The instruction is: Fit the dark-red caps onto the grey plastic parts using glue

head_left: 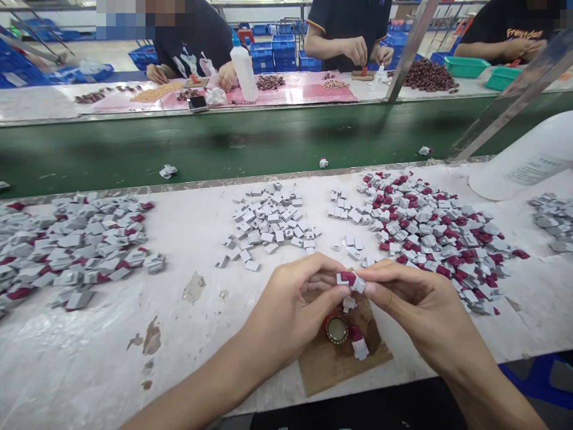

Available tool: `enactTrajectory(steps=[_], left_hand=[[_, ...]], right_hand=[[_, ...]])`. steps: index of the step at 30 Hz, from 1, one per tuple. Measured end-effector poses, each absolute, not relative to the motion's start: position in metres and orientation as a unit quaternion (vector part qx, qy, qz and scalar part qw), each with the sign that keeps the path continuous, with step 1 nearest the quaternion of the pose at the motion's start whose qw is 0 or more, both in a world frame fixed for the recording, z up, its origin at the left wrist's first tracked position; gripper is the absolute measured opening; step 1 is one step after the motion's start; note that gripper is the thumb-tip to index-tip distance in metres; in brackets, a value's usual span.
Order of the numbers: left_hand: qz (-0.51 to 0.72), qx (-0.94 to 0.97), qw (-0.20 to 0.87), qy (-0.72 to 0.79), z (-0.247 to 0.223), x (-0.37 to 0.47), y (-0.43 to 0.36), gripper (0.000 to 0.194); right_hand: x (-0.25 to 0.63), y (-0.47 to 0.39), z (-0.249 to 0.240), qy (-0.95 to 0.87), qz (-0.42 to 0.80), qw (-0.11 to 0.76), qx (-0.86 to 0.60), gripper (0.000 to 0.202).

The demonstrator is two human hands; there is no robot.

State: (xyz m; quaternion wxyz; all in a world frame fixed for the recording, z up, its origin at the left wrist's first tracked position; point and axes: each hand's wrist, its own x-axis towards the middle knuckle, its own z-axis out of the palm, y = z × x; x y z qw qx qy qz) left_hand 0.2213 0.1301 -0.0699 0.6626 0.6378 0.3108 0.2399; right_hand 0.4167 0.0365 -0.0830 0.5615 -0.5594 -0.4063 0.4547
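Observation:
Between my two hands is a small grey and maroon plastic piece [350, 280]. My left hand [304, 286] pinches its left end with thumb and fingertips. My right hand [405, 292] grips the right end the same way. Just below them lies a brown board [322, 373] on the table. On it sit a bottle cap [336, 329], hollow side up, a second grey and maroon piece [359, 345] and a small grey part [350, 304]. Beyond my hands lies a heap of plain grey parts [268, 218].
Grey and maroon pieces form a large heap [439, 233] at right and another heap [76, 245] at left. A white bottle [523, 158] leans at far right. Past the green belt [246, 143], several people work at a table with a squeeze bottle [245, 71] and green trays [467, 67].

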Motion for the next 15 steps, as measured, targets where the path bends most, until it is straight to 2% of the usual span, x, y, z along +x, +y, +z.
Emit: enactTrajectory(steps=[5, 7, 9, 10, 13, 15], left_hand=[[0.193, 0.761, 0.538, 0.306, -0.056, 0.229, 0.188, 0.007], [0.205, 0.8, 0.448, 0.343, -0.053, 0.236, 0.229, 0.008], [0.231, 0.785, 0.357, 0.45, -0.057, 0.245, 0.274, 0.006], [0.23, 0.762, 0.321, 0.513, -0.061, 0.249, 0.298, 0.006], [0.225, 0.722, 0.271, 0.595, -0.076, 0.261, 0.359, 0.004], [0.216, 0.71, 0.246, 0.623, -0.086, 0.264, 0.388, 0.005]], right_hand=[[0.438, 0.096, -0.06, -0.503, 0.457, 0.45, -0.58, 0.019], [0.446, 0.142, -0.056, -0.541, 0.373, 0.404, -0.636, 0.026], [0.449, 0.198, -0.06, -0.554, 0.228, 0.358, -0.716, 0.037], [0.448, 0.227, -0.065, -0.549, 0.199, 0.345, -0.735, 0.039], [0.439, 0.303, -0.082, -0.549, 0.179, 0.314, -0.753, 0.038], [0.432, 0.335, -0.092, -0.558, 0.188, 0.298, -0.751, 0.031]])
